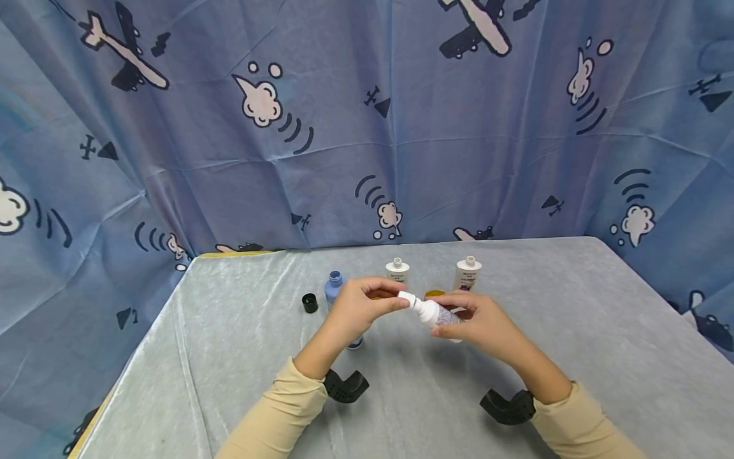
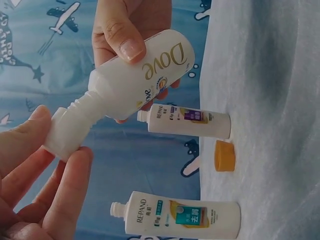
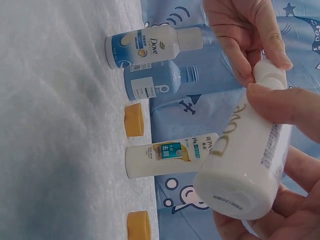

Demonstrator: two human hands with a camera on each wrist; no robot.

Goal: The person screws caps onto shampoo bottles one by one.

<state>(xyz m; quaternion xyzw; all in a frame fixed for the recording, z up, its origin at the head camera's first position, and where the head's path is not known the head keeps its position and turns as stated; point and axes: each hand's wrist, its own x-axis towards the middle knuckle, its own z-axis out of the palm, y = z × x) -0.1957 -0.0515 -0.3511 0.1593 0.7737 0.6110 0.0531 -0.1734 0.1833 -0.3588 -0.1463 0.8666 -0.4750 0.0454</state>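
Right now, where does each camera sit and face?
Head: on the head, facing forward and down over the table; left hand, right hand, sleeves show.
Left wrist: on that wrist, facing the white cap and held bottle; both hands show.
Right wrist: likewise, facing the held bottle's base; both hands show.
Both wrist views share the teal-labelled bottle.

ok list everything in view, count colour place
Held Dove bottle: 1, white, in right hand
Dove bottle cap: 1, white, in left hand
Blue bottle: 1, blue, left
Capped Dove bottle: 1, white-blue, beside blue bottle
REPAND bottles: 2, white, standing behind hands
Orange caps: 2, orange, one left of REPANDs, one between
Black cap: 1, black, left of blue bottle
Tabletop cloth: 1, light grey, foreground
Airplane-print curtain: 1, blue, background
Wrist mounts: 2, black, at wrists
Sleeves: 2, beige, on forearms
Hands: 2, bare, centre
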